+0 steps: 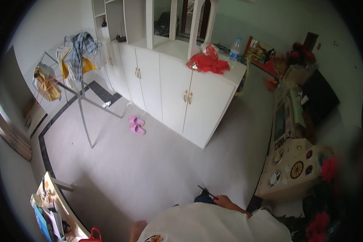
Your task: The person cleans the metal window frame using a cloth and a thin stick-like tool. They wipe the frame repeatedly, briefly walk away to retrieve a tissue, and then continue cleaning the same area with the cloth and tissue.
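My right hand [224, 201], low in the view and right of centre, is closed around one end of a thin dark stick-like object [207, 192]; its kind cannot be told. The object points up and to the left, over the floor. My left hand [139, 227] hangs at the bottom edge beside my white shirt [199, 220]; it is blurred and partly cut off, so its fingers cannot be made out. A dark blue trouser leg [204, 198] and part of a shoe show just left of my right hand.
Ahead stands a white cabinet [175, 93] bearing red plastic bags [210, 62] and a water bottle [235, 50]. Pink slippers [137, 125] lie on the floor. A metal drying rack [81, 96] with clothes is left, a cluttered desk [71, 222] lower left, speakers [286, 172] and red flowers right.
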`<state>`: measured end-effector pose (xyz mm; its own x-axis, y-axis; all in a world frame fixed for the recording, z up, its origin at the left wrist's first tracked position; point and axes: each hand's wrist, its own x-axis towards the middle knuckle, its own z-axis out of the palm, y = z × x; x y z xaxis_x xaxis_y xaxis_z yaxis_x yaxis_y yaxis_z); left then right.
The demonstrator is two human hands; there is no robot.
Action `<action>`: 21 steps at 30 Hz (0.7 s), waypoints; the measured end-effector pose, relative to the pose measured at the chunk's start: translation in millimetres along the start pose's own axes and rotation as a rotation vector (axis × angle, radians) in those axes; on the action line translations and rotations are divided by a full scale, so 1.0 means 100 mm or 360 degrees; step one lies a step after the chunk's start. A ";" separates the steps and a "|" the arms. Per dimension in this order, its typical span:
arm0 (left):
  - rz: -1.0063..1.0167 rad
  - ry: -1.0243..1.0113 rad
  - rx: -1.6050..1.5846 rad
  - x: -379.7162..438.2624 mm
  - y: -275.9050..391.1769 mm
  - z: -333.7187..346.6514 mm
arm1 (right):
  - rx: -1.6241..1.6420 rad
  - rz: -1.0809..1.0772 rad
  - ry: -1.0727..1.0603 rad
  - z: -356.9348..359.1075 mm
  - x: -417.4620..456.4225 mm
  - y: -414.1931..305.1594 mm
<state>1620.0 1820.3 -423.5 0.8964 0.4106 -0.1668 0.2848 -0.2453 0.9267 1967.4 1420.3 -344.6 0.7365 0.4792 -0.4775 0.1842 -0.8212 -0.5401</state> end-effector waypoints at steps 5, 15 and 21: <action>-0.0909 -0.0236 -0.0282 0.81 0.48 0.53 | 0.0052 0.0079 0.0086 -0.50 0.27 0.17; -0.0834 -0.0613 0.0117 2.88 2.01 1.94 | 0.0298 0.0425 0.0362 -1.69 0.55 1.76; -0.0800 -0.0715 0.0168 3.68 2.39 2.75 | 0.0487 0.0663 0.0661 -2.25 0.46 2.71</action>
<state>2111.4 1671.4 -355.9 0.6939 0.0984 -0.7134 0.7148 -0.2136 0.6659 2197.2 1149.6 -357.4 0.9072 -0.0692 -0.4150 -0.3186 -0.7575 -0.5699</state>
